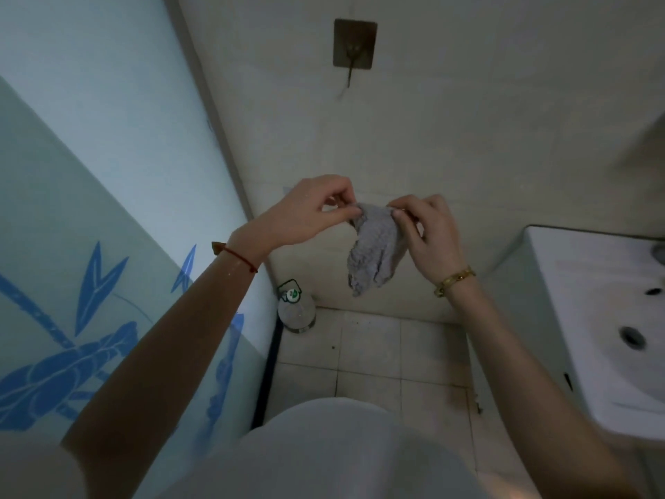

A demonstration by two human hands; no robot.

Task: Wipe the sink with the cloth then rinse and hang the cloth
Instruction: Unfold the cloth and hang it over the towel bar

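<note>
A small grey cloth (374, 248) hangs in the air in front of the cream wall, held by its top edge. My left hand (309, 214) pinches the top left corner between thumb and fingers. My right hand (428, 232) pinches the top right corner. A brass wall hook (354, 48) on a square plate sits on the wall well above both hands, with nothing on it. The white sink (583, 318) stands at the right edge, its drain visible, apart from the cloth.
A frosted glass panel (108, 210) with blue leaf patterns runs along the left. A plastic bottle (295, 311) stands on the tiled floor (378, 354) in the corner below the cloth. My white shirt fills the bottom of the view.
</note>
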